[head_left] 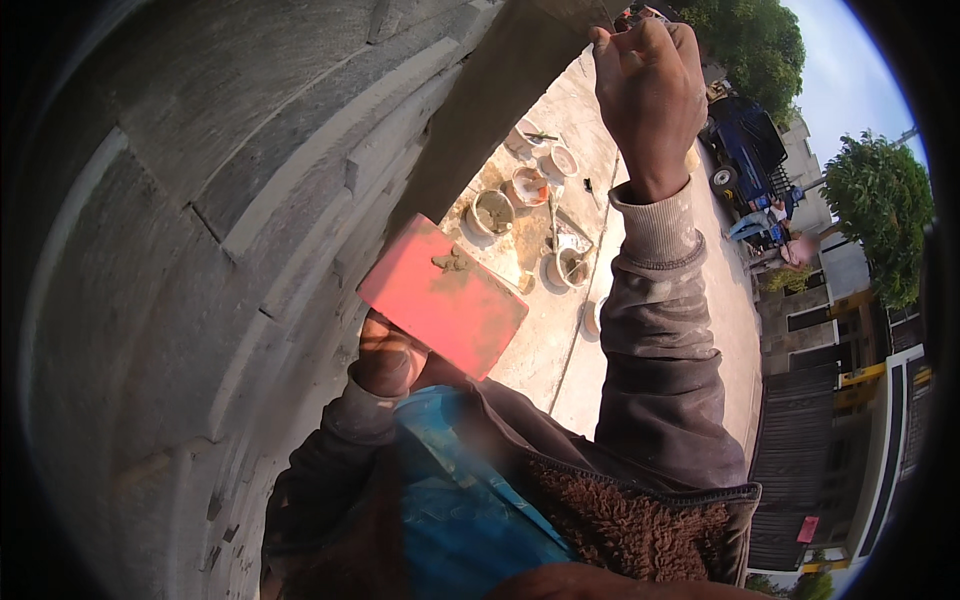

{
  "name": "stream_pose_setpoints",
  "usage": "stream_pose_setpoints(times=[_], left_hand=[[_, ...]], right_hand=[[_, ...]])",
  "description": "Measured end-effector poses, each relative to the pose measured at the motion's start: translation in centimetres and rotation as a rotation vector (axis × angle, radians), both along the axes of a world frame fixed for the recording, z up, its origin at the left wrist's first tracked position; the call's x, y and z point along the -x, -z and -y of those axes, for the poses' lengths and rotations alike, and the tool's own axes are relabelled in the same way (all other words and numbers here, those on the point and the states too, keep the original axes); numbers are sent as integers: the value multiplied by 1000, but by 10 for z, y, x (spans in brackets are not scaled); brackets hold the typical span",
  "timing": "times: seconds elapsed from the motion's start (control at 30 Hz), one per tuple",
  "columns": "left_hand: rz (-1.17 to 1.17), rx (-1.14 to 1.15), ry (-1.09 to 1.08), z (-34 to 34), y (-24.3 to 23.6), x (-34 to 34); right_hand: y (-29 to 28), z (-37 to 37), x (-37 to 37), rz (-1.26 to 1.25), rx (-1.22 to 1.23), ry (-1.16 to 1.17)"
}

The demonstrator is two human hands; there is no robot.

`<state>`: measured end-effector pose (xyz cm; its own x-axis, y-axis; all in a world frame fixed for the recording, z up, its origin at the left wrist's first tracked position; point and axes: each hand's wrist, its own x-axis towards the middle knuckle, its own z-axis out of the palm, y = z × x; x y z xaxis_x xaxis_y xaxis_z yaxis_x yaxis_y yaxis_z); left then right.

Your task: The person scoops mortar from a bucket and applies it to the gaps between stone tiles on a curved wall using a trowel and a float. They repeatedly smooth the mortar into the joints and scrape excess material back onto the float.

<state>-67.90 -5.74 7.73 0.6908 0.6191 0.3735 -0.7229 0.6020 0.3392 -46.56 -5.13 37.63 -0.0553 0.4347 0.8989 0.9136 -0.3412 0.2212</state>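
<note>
My left hand (390, 355) is closed around the near edge of a flat red board (440, 310), held tilted in front of my chest. A small dab of wet grey mortar (452, 262) sits on its upper face, with thin smears around it. Raised high at the top, my right hand (655, 95) has its fingers curled and its thumb close to the end of a smooth grey wall edge (510, 85). Whatever those fingers hold, if anything, is hidden. Rough stone cladding (290, 190) in layered slabs fills the left side.
Several buckets stand on the pale paving below, one grey-filled bucket (471, 222) among them. A long tool (555, 215) lies among them. Farther right are a dark blue vehicle (743, 135), people beside a motorbike, trees (885, 215) and a dark gate (795, 450).
</note>
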Motion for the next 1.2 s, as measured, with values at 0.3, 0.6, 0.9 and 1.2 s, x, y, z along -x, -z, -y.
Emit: stream_pose_setpoints(times=[0.3,0.6,0.9,1.2], left_hand=[[-48,81,25,1,2,7],[-189,142,35,-1,7,10],[-209,172,34,0,-2,7],[-37,-72,-75,2,16,0]], right_hand=[[-3,-6,-41,172,-38,-51],[-9,-5,-48,140,-166,-59],[19,-7,-30,-4,-48,-104],[8,-11,-37,56,-156,-102]])
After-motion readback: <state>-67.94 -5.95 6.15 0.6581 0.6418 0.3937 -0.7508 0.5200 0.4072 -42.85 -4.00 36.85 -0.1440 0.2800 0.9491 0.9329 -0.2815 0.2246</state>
